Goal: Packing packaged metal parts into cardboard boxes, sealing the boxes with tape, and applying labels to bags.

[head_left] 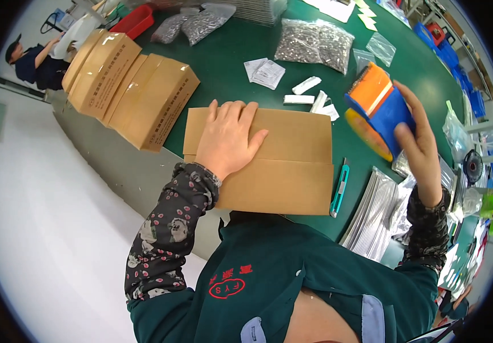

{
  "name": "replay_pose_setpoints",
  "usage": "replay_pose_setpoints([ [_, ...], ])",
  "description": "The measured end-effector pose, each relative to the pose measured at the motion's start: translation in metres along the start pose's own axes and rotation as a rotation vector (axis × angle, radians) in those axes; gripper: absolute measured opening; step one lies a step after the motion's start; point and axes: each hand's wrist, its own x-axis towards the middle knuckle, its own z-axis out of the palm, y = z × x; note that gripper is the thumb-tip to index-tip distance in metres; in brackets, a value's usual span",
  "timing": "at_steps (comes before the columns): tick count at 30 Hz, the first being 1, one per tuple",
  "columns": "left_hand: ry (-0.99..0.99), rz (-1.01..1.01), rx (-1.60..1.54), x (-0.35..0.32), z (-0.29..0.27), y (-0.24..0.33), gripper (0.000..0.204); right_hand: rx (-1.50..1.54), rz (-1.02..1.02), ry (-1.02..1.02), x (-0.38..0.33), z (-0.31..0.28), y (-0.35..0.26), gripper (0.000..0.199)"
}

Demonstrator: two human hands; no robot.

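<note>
Left hand (227, 137) lies flat and spread on box (269, 166) at table (229, 68) edge, pinning flaps shut; right hand (420, 146) grips tape dispenser (379, 108) raised beside it. Knife (339, 188) rests nearby.

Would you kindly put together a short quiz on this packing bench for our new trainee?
1. True or false: the left hand lies flat on the closed cardboard box.
2. What does the right hand hold? A) scissors B) blue and orange tape dispenser C) a bag of parts
3. What lies on the green table just right of the box?

Key
1. True
2. B
3. A teal utility knife
</note>
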Motion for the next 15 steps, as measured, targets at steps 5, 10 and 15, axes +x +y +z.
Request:
replay_pose_setpoints([
  [5, 0.019, 0.022, 0.002, 0.004, 0.004, 0.004, 0.043, -0.083, -0.229, -0.334, 0.019, 0.035, -0.044, 0.092],
  [10, 0.146, 0.085, 0.004, 0.0, 0.002, 0.0, 0.038, -0.331, -0.315, -0.471, 0.031, 0.062, -0.055, 0.079],
  [15, 0.24, -0.153, -0.902, -0.018, -0.013, 0.006, 0.034, -0.39, -0.38, -0.383, 0.031, 0.074, -0.054, 0.072],
])
